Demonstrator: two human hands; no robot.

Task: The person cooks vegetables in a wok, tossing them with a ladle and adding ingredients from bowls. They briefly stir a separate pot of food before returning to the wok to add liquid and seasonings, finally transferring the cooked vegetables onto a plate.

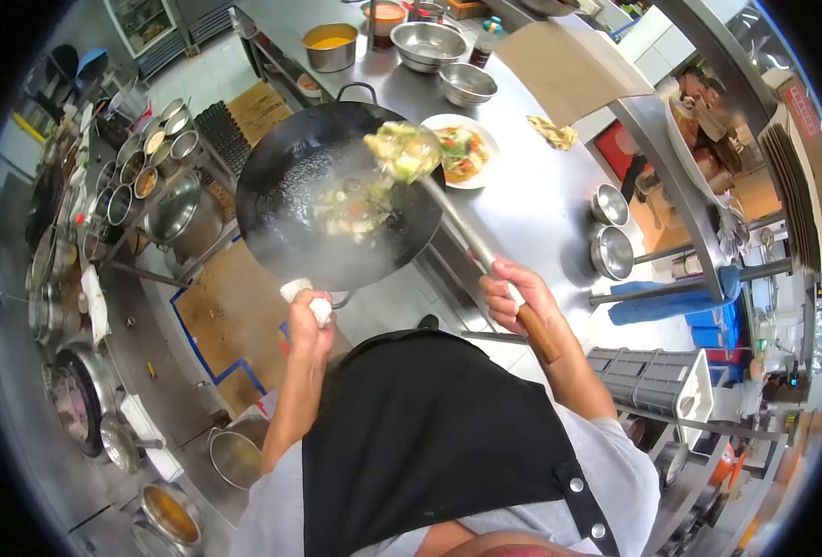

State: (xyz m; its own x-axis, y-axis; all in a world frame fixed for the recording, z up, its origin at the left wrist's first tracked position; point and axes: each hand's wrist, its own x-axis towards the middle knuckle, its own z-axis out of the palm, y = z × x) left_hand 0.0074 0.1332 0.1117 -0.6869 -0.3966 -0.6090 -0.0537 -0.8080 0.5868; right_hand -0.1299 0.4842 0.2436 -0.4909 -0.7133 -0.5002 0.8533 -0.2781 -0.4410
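Observation:
A black wok (276,190) hangs in front of me, steaming, with vegetable food and a little liquid in its bottom. My left hand (313,325) is closed around a folded white cloth (297,288) at the wok's near handle. In my right hand (519,295) is the handle of a long ladle (457,218), fingers wrapped round it. Its bowl, heaped with mixed vegetables (401,150), is above the wok's right side. Just beyond the ladle, a white plate (491,158) bearing similar food rests on the steel counter (531,223).
Metal bowls (429,45) and a pot of yellow liquid (330,46) stand at the counter's far end. Two small bowls (611,251) sit near its right edge. Left of me, a rack holds several containers (146,181). A grey crate (643,376) is at right.

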